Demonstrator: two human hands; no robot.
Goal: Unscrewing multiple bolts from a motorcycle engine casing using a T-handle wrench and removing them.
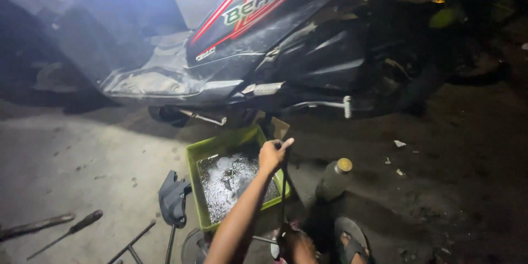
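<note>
My left hand (273,155) reaches forward over the right rim of a green plastic tray (193,159) that holds dark, shiny liquid. The fingers pinch the top of a thin dark rod or cable (283,198), which runs straight down towards the bottom edge. At its lower end is a skin-coloured shape (300,246); I cannot tell whether it is my right hand or a knee. A black scooter (264,38) with red and white graphics stands just behind the tray.
A dark bottle with a yellow cap (335,179) stands right of the tray, above my sandalled foot (351,242). A black plastic panel (173,198) lies left of the tray. A screwdriver (69,232), a T-handle wrench (132,242) and another tool (36,225) lie on the concrete floor.
</note>
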